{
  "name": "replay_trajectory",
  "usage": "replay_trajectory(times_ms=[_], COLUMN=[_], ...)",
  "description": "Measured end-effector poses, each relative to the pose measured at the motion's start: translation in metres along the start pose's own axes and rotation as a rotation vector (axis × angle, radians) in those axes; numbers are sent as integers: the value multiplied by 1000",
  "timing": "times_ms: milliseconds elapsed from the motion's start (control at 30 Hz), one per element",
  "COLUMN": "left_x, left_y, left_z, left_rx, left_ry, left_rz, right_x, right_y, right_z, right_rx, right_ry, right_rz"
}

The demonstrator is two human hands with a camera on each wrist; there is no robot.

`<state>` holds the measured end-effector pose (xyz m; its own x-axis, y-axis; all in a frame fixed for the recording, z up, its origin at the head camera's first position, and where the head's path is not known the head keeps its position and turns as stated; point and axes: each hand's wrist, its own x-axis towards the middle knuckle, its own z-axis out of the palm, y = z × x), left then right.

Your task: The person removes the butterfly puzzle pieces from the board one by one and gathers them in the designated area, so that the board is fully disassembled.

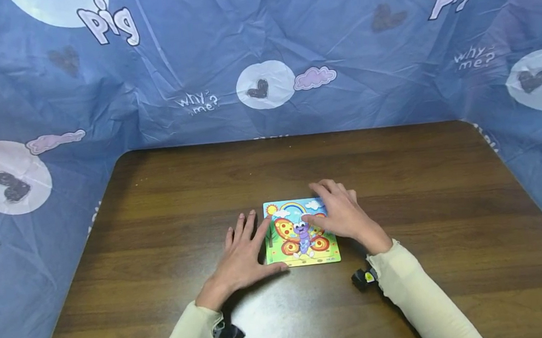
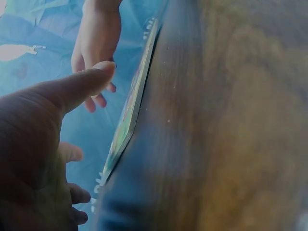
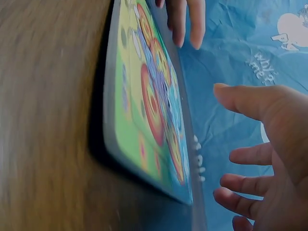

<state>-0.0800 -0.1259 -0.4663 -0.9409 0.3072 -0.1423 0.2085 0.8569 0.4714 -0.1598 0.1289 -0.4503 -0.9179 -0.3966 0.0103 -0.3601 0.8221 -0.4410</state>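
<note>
A blue printed cloth rises beyond the butterfly board and also flanks it. Around the board spreads the brown wood-grain tabletop, which carries it. Two cream sleeves reach in from the near side, one on each side of the board.

Both hands are empty, with fingers spread wide. The left hand is at the board's left edge, its thumb toward the near left corner; the right hand is at the far right part. From the head they overlap the board, but the wrist views show gaps: thumbs and fingers hover above its face.

The board lies flat, picture up. Only the wrist views reveal its thin side edge; only the head view gives the whole picture, including a small sun in its far left corner. A small black device sits at the left wrist, on the board's near left side.
</note>
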Motion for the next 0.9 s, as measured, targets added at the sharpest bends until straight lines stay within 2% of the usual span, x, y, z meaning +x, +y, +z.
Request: replay_trajectory(times_ms=[233, 500, 900], left_x=[2, 2, 3], left_y=[-6, -9, -13], left_z=[4, 9, 14], left_rx=[-23, 0, 9], left_ry=[-15, -12, 0], left_rz=[13, 63, 76], right_x=[6, 13, 19], right_y=[-16, -27, -38], right_z=[8, 20, 34], right_rx=[14, 28, 68], right_ry=[-18, -52, -83], right_rz=[-30, -33, -73])
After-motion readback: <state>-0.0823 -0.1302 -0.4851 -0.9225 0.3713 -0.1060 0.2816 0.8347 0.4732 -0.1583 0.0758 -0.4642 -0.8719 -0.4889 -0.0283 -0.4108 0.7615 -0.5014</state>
